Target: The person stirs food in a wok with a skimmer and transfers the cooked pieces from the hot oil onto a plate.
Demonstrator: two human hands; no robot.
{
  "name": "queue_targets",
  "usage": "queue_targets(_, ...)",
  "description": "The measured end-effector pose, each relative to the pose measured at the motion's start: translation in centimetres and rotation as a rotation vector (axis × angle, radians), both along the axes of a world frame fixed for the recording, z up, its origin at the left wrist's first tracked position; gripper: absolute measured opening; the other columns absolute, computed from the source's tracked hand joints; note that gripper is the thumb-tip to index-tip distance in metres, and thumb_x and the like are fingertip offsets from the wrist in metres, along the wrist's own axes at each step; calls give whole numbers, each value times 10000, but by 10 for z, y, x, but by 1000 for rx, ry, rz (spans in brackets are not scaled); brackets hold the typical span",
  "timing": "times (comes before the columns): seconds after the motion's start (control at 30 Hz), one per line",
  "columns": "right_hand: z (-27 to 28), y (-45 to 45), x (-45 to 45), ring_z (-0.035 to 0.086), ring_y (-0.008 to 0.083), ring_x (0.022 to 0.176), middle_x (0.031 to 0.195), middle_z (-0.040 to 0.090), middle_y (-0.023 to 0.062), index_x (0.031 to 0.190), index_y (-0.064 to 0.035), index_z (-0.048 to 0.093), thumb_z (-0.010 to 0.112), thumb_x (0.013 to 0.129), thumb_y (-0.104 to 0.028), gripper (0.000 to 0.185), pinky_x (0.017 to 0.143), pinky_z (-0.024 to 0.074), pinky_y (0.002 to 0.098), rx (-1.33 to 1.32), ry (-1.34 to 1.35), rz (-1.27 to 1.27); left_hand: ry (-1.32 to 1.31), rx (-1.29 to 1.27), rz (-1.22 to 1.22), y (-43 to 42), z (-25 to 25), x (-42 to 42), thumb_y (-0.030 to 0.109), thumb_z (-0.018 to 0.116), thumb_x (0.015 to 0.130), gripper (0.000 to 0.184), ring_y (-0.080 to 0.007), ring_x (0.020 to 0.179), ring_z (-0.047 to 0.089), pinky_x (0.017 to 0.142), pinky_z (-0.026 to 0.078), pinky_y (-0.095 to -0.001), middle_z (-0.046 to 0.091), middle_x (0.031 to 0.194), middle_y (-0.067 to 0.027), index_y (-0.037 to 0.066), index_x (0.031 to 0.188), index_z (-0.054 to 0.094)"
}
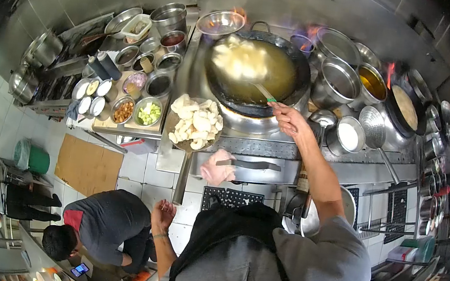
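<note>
My right hand point(291, 120) is closed around a metal utensil point(265, 93) with green on its handle, reaching over the wok. Its far end is lost among blurred pale puffed pieces point(241, 59) in the yellow oil point(281, 68) of the large black wok point(306, 74). My left hand point(164, 211) is low, palm turned up, fingers loosely bent and apart, holding nothing. Just above its fingertips ends the handle point(182, 177) of a wide skimmer. That skimmer rests on the counter edge, heaped with white puffed crackers point(195, 124).
Left are bowls of green pieces point(149, 113) and brown pieces point(123, 110), with sauce pots. Right stand a steel pot point(337, 84), a perforated ladle point(372, 127) and a second wok point(405, 108). Flames show behind. A pink cloth point(218, 167) hangs in front. A person point(104, 221) bends at lower left.
</note>
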State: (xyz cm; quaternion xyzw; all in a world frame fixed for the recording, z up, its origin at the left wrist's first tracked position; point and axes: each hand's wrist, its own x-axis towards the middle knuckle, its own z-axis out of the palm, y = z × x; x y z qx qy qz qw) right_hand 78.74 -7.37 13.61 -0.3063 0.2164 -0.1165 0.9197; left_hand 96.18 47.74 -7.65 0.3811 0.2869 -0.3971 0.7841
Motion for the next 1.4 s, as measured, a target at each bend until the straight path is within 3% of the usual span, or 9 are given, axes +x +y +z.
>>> queue_targets(0.3,2,37,-28,320,27,369,639,448,-24,1192,-24,496,452,1019,-131,208,281,263,198,-276,-48,-21,12,41,-21,6,-2,-1,226,599,904,97,-175,753,591,828,492,-394,594,771,8,137,866,608)
queue_targets(0.5,9,43,-9,305,26,373,641,439,-32,1187,-9,500,451,1017,-123,210,271,245,209,-180,-37,-137,85,105,-129,10,-26,2,226,585,915,89,-198,785,571,833,472,-412,577,818,-3,137,922,577)
queue_targets(0.63,37,62,-24,316,17,399,684,448,-23,1191,-1,501,500,1002,-121,223,278,244,200,-216,14,-151,65,136,-186,27,-68,-1,252,554,931,126,-242,902,548,899,441,-459,569,978,-54,126,938,560)
queue_targets(0.77,31,64,-42,320,18,400,683,454,-27,1158,-16,520,529,994,-131,200,281,243,196,-146,-78,-209,116,390,-274,27,-96,-13,290,527,942,286,-288,1139,507,1012,390,-512,541,1240,-80,98,1153,539)
queue_targets(0.83,32,61,-52,321,19,401,673,455,-29,1142,-23,533,538,990,-130,186,281,243,193,-157,-90,-265,92,340,-400,50,-147,-15,293,528,941,327,-310,1198,493,1012,406,-496,520,1319,-109,57,1164,559)
queue_targets(0.87,33,60,-62,320,19,400,667,454,-30,1135,-26,540,542,988,-129,180,282,243,192,-182,-92,-304,-463,527,-760,58,-146,-26,283,527,943,345,-312,1165,525,986,432,-490,556,1260,-121,28,1172,564)
queue_targets(0.93,40,57,-82,314,19,398,643,448,-31,1116,-41,561,552,986,-142,165,281,245,189,-224,-74,-397,-139,354,-481,61,-154,-35,238,535,961,362,-293,993,634,887,504,-441,660,1042,-139,-50,1178,573)
queue_targets(1.0,43,46,-104,328,26,394,657,486,-24,1121,-56,562,535,977,-107,155,278,258,196,-249,-95,-476,-17,391,-462,53,-163,-34,235,535,962,359,-289,987,635,884,504,-437,662,1038,-136,-50,1176,575)
queue_targets(1.4,-1,-36,-197,370,34,425,708,493,-10,1069,-89,507,498,973,-61,100,299,295,216,-131,-130,-723,-74,427,-838,-67,-84,-27,219,532,968,337,-268,950,640,870,505,-416,670,1008,-120,-49,1165,588)
